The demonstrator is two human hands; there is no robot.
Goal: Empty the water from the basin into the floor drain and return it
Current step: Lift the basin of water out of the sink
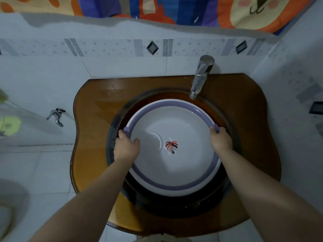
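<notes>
A round white plastic basin [174, 165] with a purple rim and a leaf picture on its bottom sits in the dark bowl of the sink [174, 205]. Ripples show water inside it. My left hand [126, 147] grips the basin's left rim, thumb inside. My right hand [221, 139] grips the right rim at a small purple handle. No floor drain is visible.
The sink is set in an amber glass counter [90, 119] against a tiled wall. A chrome faucet [201, 77] reaches over the basin's far edge. A wall tap [56, 117] sticks out at the left. A colourful curtain [157, 7] hangs above.
</notes>
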